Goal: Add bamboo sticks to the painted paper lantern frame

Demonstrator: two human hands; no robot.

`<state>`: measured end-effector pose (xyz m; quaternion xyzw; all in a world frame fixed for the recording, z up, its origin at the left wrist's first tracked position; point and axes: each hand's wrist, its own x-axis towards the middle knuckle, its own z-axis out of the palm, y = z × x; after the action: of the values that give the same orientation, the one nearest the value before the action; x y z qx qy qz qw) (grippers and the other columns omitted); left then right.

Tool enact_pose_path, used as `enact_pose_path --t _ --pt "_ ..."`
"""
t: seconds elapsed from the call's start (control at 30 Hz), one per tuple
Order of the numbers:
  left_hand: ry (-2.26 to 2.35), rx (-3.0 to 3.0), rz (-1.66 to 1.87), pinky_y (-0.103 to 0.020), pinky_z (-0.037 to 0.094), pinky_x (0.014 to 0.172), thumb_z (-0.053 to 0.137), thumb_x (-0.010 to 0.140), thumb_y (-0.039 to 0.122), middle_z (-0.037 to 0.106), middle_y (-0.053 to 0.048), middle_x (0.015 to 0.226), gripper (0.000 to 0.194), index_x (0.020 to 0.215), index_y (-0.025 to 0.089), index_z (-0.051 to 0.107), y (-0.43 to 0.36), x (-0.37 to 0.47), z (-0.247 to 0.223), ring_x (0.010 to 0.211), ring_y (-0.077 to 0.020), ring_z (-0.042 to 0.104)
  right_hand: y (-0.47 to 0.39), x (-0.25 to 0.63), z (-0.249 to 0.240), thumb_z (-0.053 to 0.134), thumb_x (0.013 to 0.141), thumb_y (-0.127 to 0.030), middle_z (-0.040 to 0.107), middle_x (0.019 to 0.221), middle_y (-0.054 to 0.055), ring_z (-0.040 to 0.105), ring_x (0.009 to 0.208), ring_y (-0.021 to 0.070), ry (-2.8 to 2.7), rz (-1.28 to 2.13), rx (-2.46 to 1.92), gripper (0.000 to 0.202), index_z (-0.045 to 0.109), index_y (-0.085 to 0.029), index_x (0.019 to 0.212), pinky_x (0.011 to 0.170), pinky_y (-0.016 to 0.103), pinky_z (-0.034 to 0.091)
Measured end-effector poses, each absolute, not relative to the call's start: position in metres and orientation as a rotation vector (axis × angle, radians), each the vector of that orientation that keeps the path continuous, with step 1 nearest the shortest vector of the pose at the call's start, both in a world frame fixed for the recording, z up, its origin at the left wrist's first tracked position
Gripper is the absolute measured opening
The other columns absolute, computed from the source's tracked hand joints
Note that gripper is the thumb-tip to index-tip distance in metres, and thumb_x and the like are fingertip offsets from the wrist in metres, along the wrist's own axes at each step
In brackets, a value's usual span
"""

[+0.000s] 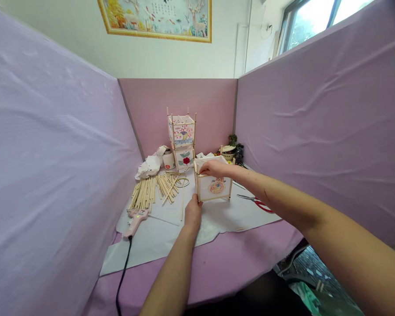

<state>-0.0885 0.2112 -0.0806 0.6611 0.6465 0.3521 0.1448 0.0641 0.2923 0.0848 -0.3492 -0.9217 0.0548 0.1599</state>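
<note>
Head view. Person seated at the bench (230, 255), purple cloth under white paper (164, 239). The stick-framed lantern box (206, 192) is on the paper, just right of centre, its white front panel bearing an orange round motif. Its base looks roughly level; contact along the underside is not clear.

Left hand (193, 213): low, grip closed around the box's lower left corner; fingertips partly hidden. Right hand (213, 167): reaches across above the front panel, grip closed on the frame at the upper left corner; which stick it pinches is hidden.

Around: 2 lantern boxes stacked behind, the upper (184, 134) with a moon picture, the lower (185, 160) with a red flower. Left: loose wooden sticks (147, 193), pink hot glue gun (136, 223) with black cord. Right: red-handled scissors (263, 205), near the forearm.

Handling, my judgement: the step looks like steadying or pressing that left corner. Work best done on the sticks, not the panel, which looks thin and likely to dent. Low hand as anchor, upper hand pressing lightly in line with the post; a sideways push could rack the frame. Check the post against its neighbour for square before letting go. Forearm best clear of the scissors.
</note>
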Motion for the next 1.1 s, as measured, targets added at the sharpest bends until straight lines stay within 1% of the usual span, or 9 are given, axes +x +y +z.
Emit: enact_pose_path --t 0.17,0.3,0.43,0.5,0.6,0.7,0.83,0.97,1.1 --pt "1.854 1.903 1.058 -0.027 0.037 0.068 0.057 0.086 0.018 0.066 -0.006 0.094 0.022 0.105 0.020 0.049 0.211 -0.088 -0.081 0.086 -0.0204 0.061 0.262 0.081 0.095 0.054 0.089 -0.018 0.063 0.115 0.008 0.060 0.101 0.0184 -2.382 -0.016 -0.826 0.022 0.067 -0.019 0.107 0.088 0.028 0.043" --pt "1.870 1.887 1.095 -0.029 0.038 0.074 0.059 0.086 0.020 0.065 -0.010 0.101 0.031 0.114 0.017 0.046 0.210 -0.089 -0.080 0.093 -0.0220 0.060 0.227 0.116 0.080 0.046 0.094 -0.024 0.063 0.105 0.007 0.058 0.098 0.0178 -1.740 -0.081 -0.761 0.020 0.062 -0.020 0.105 0.086 0.030 0.044" --pt "1.846 1.898 1.092 -0.029 0.039 0.073 0.057 0.086 0.018 0.066 -0.008 0.094 0.028 0.112 0.018 0.046 0.206 -0.090 -0.078 0.087 -0.0215 0.061 0.218 0.149 0.025 0.048 0.091 -0.028 0.062 0.094 0.005 0.057 0.081 0.0167 -1.274 0.010 -0.951 0.018 0.057 -0.018 0.103 0.074 0.030 0.045" --pt "1.835 1.901 1.087 -0.029 0.039 0.071 0.056 0.085 0.016 0.066 -0.006 0.090 0.026 0.110 0.019 0.047 0.205 -0.090 -0.078 0.084 -0.0209 0.062 0.225 0.156 -0.010 0.053 0.085 -0.030 0.062 0.094 0.006 0.057 0.081 0.0177 -1.263 0.125 -1.035 0.023 0.056 -0.017 0.104 0.071 0.030 0.046" --pt "1.824 1.899 1.093 -0.028 0.040 0.071 0.054 0.084 0.013 0.067 -0.005 0.089 0.024 0.107 0.020 0.048 0.205 -0.089 -0.078 0.084 -0.0203 0.062 0.237 0.155 -0.055 0.058 0.078 -0.030 0.060 0.107 0.010 0.057 0.088 0.0203 -1.437 0.298 -1.111 0.038 0.053 -0.016 0.113 0.068 0.031 0.046" --pt "1.815 1.903 1.100 -0.028 0.040 0.072 0.052 0.084 0.012 0.067 -0.004 0.089 0.022 0.104 0.021 0.048 0.207 -0.090 -0.079 0.084 -0.0198 0.062 0.244 0.145 -0.080 0.054 0.079 -0.028 0.062 0.108 0.010 0.057 0.086 0.0205 -1.576 0.386 -1.153 0.036 0.054 -0.016 0.113 0.067 0.031 0.046" --pt "1.802 1.905 1.098 -0.028 0.040 0.070 0.052 0.082 0.010 0.067 -0.003 0.088 0.019 0.097 0.022 0.049 0.205 -0.091 -0.077 0.082 -0.0195 0.062 0.244 0.141 -0.088 0.048 0.082 -0.024 0.065 0.096 0.007 0.058 0.082 0.0206 -1.612 0.397 -1.164 0.023 0.060 -0.017 0.100 0.074 0.034 0.045" --pt "1.706 1.998 1.046 -0.026 0.038 0.067 0.054 0.081 0.012 0.066 0.000 0.083 0.012 0.086 0.023 0.049 0.197 -0.086 -0.070 0.077 -0.0177 0.060 0.242 0.149 -0.085 0.046 0.083 -0.025 0.065 0.102 0.009 0.057 0.090 0.0224 -1.560 0.339 -1.169 0.025 0.061 -0.017 0.102 0.081 0.035 0.043" --pt "1.624 2.127 0.935 -0.025 0.036 0.066 0.056 0.080 0.015 0.065 0.001 0.081 0.011 0.084 0.023 0.049 0.186 -0.078 -0.067 0.075 -0.0168 0.058 0.243 0.159 -0.088 0.043 0.084 -0.025 0.066 0.104 0.010 0.058 0.093 0.0239 -1.546 0.351 -1.234 0.028 0.061 -0.017 0.104 0.082 0.036 0.044"
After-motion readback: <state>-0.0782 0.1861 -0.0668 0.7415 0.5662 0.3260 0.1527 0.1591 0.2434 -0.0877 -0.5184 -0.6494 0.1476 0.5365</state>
